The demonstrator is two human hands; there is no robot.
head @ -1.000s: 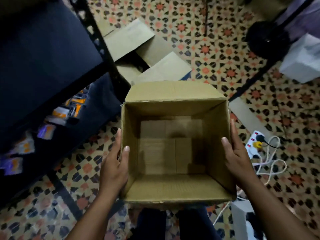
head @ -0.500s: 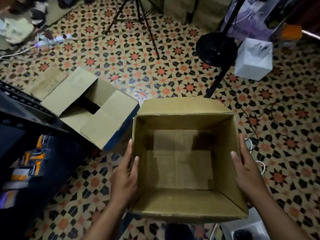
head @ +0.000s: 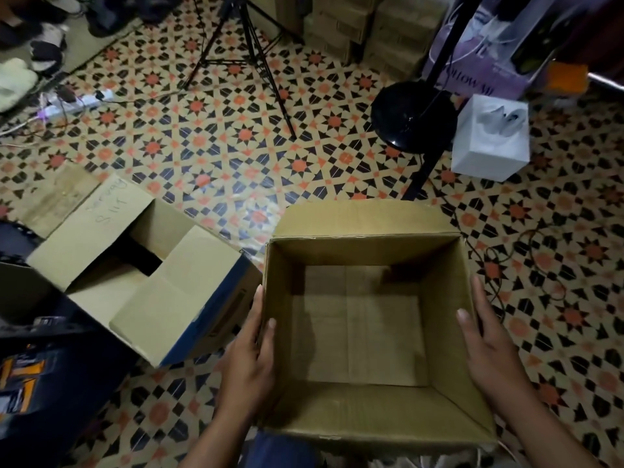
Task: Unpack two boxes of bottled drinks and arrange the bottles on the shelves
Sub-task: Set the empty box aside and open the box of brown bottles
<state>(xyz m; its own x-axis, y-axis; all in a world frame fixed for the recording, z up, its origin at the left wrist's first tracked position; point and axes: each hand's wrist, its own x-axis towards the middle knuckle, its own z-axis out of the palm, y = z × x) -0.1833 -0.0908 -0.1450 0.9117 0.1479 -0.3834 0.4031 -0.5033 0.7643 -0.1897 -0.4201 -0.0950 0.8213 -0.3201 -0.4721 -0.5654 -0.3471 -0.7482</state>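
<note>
An empty brown cardboard box hangs in front of me, flaps open and its bare bottom showing. My left hand holds its left wall, fingers flat on the outside and thumb over the rim. On the opposite wall, my right hand holds the same way. A second open cardboard box with a blue side lies on the floor to the left; its inside is dark. The dark shelf unit fills the lower left corner, with orange-labelled items on it, too blurred to name.
Patterned tiled floor stretches ahead. A black tripod stands at the back, a round black stand base and a white box at the right. Stacked cartons sit far back. Cables trail on the right, a power strip on the left.
The view has swung up and to the right, away from the shelf. The empty box stays between both hands, and the second box now lies further to its left.
</note>
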